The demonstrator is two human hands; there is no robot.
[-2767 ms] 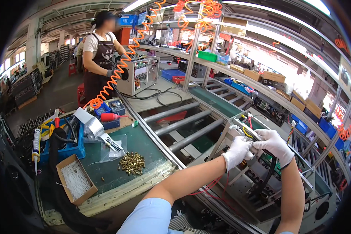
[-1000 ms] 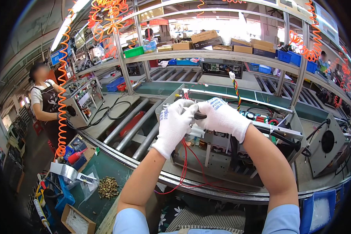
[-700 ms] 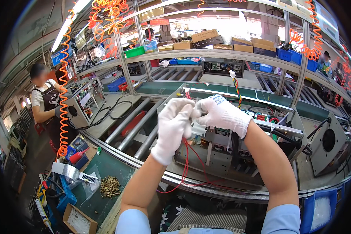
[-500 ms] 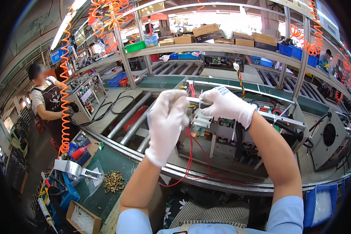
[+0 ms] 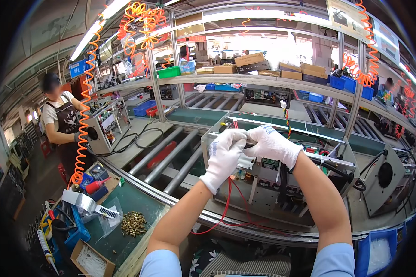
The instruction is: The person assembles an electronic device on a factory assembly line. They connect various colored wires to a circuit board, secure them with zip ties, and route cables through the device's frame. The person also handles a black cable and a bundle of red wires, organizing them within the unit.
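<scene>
Both my hands wear white knitted gloves and meet above the front bar of an open metal chassis (image 5: 238,196). My left hand (image 5: 224,154) is closed, its fingertips pinched against those of the other hand; what they grip is hidden. My right hand (image 5: 272,145) is closed too, thumb and forefinger together, at a thin white cable tie that the gloves now cover. Red wires (image 5: 227,203) hang in loops down the chassis front. Inside are green circuit boards and black cables. A twisted multicoloured lead (image 5: 287,121) with a white plug stands up behind my right hand.
Conveyor rollers (image 5: 174,159) lie left of the chassis; a second chassis (image 5: 379,177) stands right. On the green bench are brass fittings (image 5: 134,224) and a box of white ties (image 5: 93,259). A co-worker (image 5: 62,117) stands far left, near an orange coiled hose (image 5: 84,134).
My left hand has come down and right to meet my right hand at the chassis bar. The white strip seen between them is now covered. The view has shifted slightly.
</scene>
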